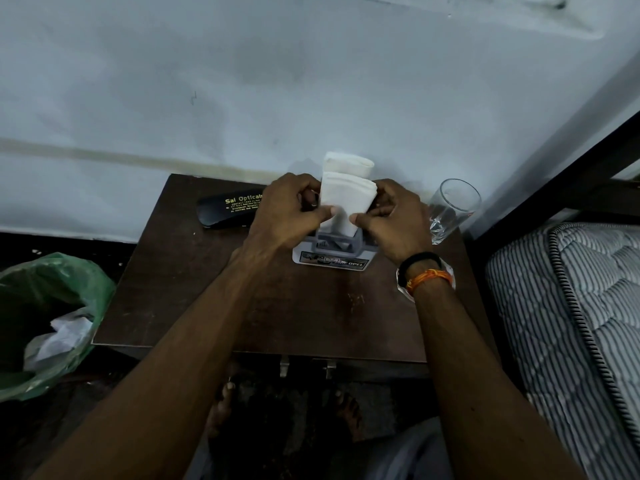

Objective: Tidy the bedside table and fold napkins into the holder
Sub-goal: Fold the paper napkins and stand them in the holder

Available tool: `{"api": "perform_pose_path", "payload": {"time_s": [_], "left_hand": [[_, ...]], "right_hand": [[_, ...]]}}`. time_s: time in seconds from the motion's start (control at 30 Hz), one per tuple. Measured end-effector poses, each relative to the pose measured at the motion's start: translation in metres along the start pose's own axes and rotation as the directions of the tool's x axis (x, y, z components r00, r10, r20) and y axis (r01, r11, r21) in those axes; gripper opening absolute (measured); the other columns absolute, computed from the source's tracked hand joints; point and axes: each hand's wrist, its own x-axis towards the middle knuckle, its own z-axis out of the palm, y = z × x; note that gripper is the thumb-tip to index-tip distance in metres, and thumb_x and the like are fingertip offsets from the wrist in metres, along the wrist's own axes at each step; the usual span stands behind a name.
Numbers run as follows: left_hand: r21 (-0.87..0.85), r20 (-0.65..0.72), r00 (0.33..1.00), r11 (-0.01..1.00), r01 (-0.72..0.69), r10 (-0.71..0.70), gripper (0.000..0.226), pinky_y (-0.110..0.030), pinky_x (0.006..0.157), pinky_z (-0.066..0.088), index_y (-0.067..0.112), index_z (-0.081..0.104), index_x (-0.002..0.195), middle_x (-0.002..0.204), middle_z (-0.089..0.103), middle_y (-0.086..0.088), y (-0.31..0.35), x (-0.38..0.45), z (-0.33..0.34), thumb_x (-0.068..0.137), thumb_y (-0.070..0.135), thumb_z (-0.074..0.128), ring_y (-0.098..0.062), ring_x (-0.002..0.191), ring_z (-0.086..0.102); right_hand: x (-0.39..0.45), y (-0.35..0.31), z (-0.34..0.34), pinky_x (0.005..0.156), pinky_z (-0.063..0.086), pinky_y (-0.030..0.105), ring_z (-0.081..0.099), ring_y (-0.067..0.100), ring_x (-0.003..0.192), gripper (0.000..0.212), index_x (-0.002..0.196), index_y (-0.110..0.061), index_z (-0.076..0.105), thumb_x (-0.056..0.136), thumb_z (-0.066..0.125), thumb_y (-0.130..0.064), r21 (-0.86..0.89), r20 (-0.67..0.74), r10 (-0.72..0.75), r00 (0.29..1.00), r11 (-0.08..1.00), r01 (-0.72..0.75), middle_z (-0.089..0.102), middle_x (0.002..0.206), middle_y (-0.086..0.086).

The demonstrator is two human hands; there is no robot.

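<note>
A grey napkin holder (pixel 337 245) with a white label base stands at the back middle of the dark brown bedside table (pixel 194 299). A folded white napkin (pixel 346 194) stands upright in its front slot. My left hand (pixel 287 211) pinches the napkin's left edge and my right hand (pixel 394 220) pinches its right edge, thumbs nearly meeting at the front. A second folded napkin (pixel 348 162) stands behind it in the holder, its lower part hidden.
A black spectacle case (pixel 225 211) lies at the table's back left. A clear glass (pixel 450 209) stands at the back right, close to my right hand. A green-lined bin (pixel 52 306) with crumpled paper sits left of the table. A striped mattress (pixel 568 306) borders the right.
</note>
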Motion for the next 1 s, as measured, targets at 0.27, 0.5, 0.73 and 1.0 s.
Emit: {"api": "perform_pose_path", "payload": {"time_s": [0.27, 0.5, 0.73, 1.0], "left_hand": [[0.015, 0.022, 0.988, 0.988, 0.153, -0.153, 0.045, -0.023, 0.070, 0.044, 0.014, 0.056, 0.116, 0.104, 0.057, -0.006, -0.015, -0.017, -0.015, 0.076, 0.020, 0.075, -0.017, 0.086, 0.056], [0.052, 0.155, 0.938, 0.951, 0.306, -0.310, 0.041, -0.015, 0.061, 0.040, 0.017, 0.059, 0.112, 0.098, 0.066, 0.003, -0.029, -0.041, -0.023, 0.081, 0.039, 0.076, -0.005, 0.083, 0.059], [0.026, 0.144, 0.957, 0.968, 0.249, -0.250, 0.028, -0.027, 0.069, 0.054, 0.015, 0.064, 0.104, 0.094, 0.071, 0.000, -0.015, -0.048, -0.016, 0.089, 0.039, 0.068, -0.011, 0.078, 0.066], [0.037, 0.122, 0.963, 0.971, 0.236, -0.239, 0.028, -0.031, 0.073, 0.056, 0.015, 0.065, 0.101, 0.091, 0.070, 0.000, -0.017, -0.043, -0.010, 0.089, 0.040, 0.068, -0.014, 0.081, 0.066]], "right_hand": [[-0.007, 0.010, -0.004, 0.081, 0.054, 0.032, 0.066, 0.018, 0.090, 0.030, 0.100, -0.022, 0.066, 0.072, 0.072, -0.015, -0.116, -0.137, 0.157, 0.978, 0.978, -0.173, 0.069, 0.094, -0.003], [-0.027, 0.010, -0.005, 0.084, 0.052, 0.032, 0.064, 0.021, 0.094, 0.021, 0.093, -0.019, 0.069, 0.079, 0.077, -0.032, -0.129, -0.131, 0.290, 0.948, 0.943, -0.306, 0.069, 0.094, -0.002], [-0.039, 0.006, -0.002, 0.085, 0.057, 0.044, 0.067, 0.027, 0.091, 0.022, 0.074, -0.028, 0.059, 0.074, 0.081, -0.029, -0.107, -0.156, 0.328, 0.932, 0.932, -0.346, 0.072, 0.089, 0.004], [-0.034, 0.012, 0.000, 0.082, 0.059, 0.045, 0.071, 0.026, 0.083, 0.022, 0.071, -0.027, 0.058, 0.074, 0.080, -0.028, -0.058, -0.161, 0.346, 0.924, 0.931, -0.359, 0.073, 0.082, 0.002]]}}
